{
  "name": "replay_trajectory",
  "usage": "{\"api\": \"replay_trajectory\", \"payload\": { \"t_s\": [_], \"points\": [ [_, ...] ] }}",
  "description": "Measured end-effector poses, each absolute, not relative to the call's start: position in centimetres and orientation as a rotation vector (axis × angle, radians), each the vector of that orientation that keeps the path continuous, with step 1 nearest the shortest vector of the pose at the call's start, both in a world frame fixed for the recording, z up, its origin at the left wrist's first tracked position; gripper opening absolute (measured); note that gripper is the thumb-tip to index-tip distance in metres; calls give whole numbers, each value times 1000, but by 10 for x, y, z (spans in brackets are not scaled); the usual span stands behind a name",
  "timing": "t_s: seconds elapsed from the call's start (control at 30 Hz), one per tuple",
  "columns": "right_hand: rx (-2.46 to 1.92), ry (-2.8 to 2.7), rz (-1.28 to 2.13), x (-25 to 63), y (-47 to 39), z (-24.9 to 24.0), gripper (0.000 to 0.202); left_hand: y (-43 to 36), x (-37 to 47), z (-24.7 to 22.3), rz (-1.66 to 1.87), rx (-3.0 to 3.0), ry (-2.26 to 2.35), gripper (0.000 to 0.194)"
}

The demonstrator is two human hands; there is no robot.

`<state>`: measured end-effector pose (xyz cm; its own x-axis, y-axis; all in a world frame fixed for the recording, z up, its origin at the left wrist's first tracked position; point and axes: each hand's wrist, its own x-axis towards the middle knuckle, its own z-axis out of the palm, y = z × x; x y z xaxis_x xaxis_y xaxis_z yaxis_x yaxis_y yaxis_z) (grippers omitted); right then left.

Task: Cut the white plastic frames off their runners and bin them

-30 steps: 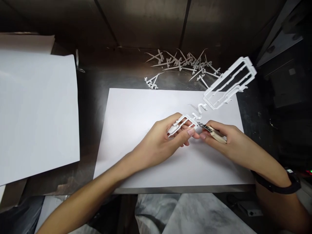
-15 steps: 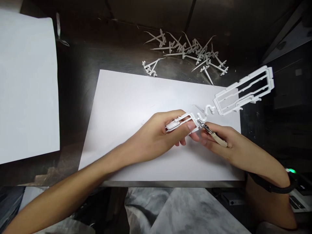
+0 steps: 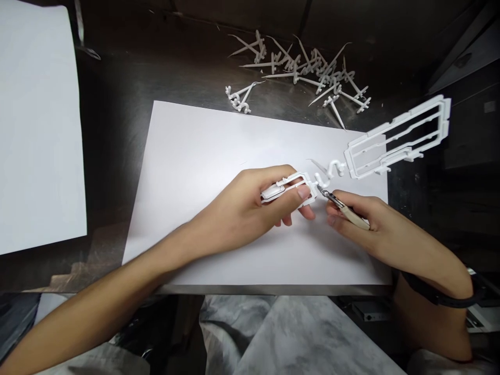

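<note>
My left hand [image 3: 269, 200] grips one end of a white plastic part [image 3: 350, 156], made of two open frames joined by a curved link. The larger frame sticks out to the upper right, past the paper's edge. My right hand [image 3: 361, 219] is closed around the pale handles of small metal pliers [image 3: 340, 204]. Their tip is at the link, just right of the frame in my left hand. Both hands are above a white sheet of paper [image 3: 203, 140].
Several white plastic scraps with thin spikes [image 3: 312, 67] lie on the dark table [image 3: 156, 57] behind the paper. Another white sheet [image 3: 37, 125] is at the left. The table's front edge [image 3: 273, 290] runs below the hands.
The pliers' tip has shifted slightly down and away from the frame's edge by the link. The whole view has moved a little, and my left hand keeps its hold.
</note>
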<state>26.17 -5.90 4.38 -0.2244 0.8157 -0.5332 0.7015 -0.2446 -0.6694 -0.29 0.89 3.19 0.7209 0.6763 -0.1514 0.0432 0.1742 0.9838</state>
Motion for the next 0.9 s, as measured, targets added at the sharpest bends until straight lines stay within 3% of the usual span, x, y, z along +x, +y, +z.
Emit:
{"api": "replay_trajectory", "payload": {
  "t_s": [0.27,0.7,0.9],
  "points": [
    [-1830,-1905,1523,263,-58,40,25,9,-1,31,463,1383,680,23],
    [-1813,-1880,1602,261,-58,47,50,5,-3,30,387,1271,669,25],
    [-1822,-1886,1623,258,-58,45,43,6,-2,26,407,1366,701,19]
  ]
}}
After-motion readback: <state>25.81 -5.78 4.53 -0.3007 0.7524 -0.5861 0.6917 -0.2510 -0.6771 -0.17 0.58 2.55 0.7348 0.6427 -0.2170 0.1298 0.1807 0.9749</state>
